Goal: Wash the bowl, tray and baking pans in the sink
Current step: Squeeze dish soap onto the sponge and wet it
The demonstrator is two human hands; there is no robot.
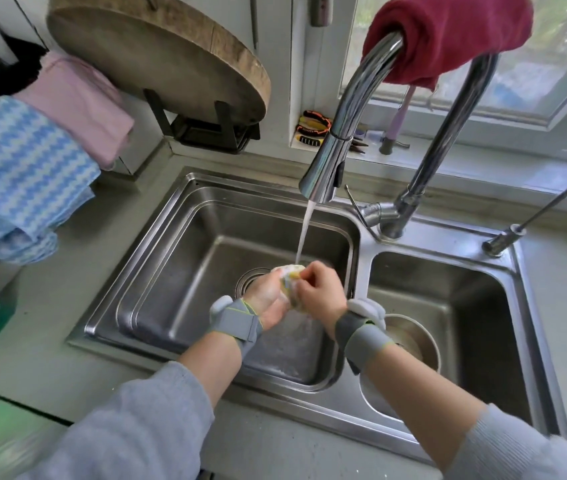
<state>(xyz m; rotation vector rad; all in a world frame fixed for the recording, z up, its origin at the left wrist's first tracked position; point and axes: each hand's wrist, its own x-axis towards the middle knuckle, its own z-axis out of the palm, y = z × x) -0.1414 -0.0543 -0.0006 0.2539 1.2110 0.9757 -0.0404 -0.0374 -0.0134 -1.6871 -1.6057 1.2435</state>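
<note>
Left hand [268, 299]: palm up over the left basin, fingers curled round a small yellow-and-white sponge [290, 284]; grip pressed together on the sponge.
Right hand [320, 292]: fingers folded down onto the same sponge from the right; grip pinching the sponge against the left hand.
Wrists: each carries a grey strap with a white piece on it, left strap [235, 322], right strap [361, 329]; grey sleeves are pushed up both forearms.
Water [304, 233]: a thin stream falls from the faucet head [323, 174] straight onto the sponge.
Faucet: tall chrome arch, a dark red cloth [448, 36] draped over its top.
Sink [178, 216]: stainless steel, two basins; the hands are above the left one, near its round drain [251, 278].
Bowl [413, 344]: a round metal bowl sits in the right basin at its near left side, partly hidden behind the right wrist.
Tray and baking pans: cannot tell where they are.
Worktop [50, 323]: grey, running round the sink.
Left side: a blue-and-white cloth [18, 174] and a pink cloth [81, 105] hang over the worktop edge.
Back: a round wooden chopping board [157, 53] stands upright in a dark rack; pliers with orange-and-black handles [313, 129] lie on the window ledge.
</note>
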